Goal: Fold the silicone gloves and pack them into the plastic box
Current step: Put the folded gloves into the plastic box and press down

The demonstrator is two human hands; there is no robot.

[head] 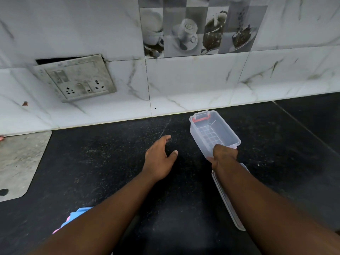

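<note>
A clear plastic box (220, 126) with a red clasp at its far end sits open and empty on the black counter near the wall. My right hand (223, 155) grips its near rim. The clear lid (228, 201) lies flat on the counter under my right forearm. My left hand (160, 159) hovers open, fingers spread, over bare counter left of the box. Blue and pink silicone gloves (77, 216) peek out from under my left forearm at the lower left, mostly hidden.
A black speckled counter (114, 162) meets a white marble-tiled wall (184, 85). A dirty switch and socket plate (77, 80) hangs on the wall at left. A grey stone patch (20, 162) lies at the counter's left edge.
</note>
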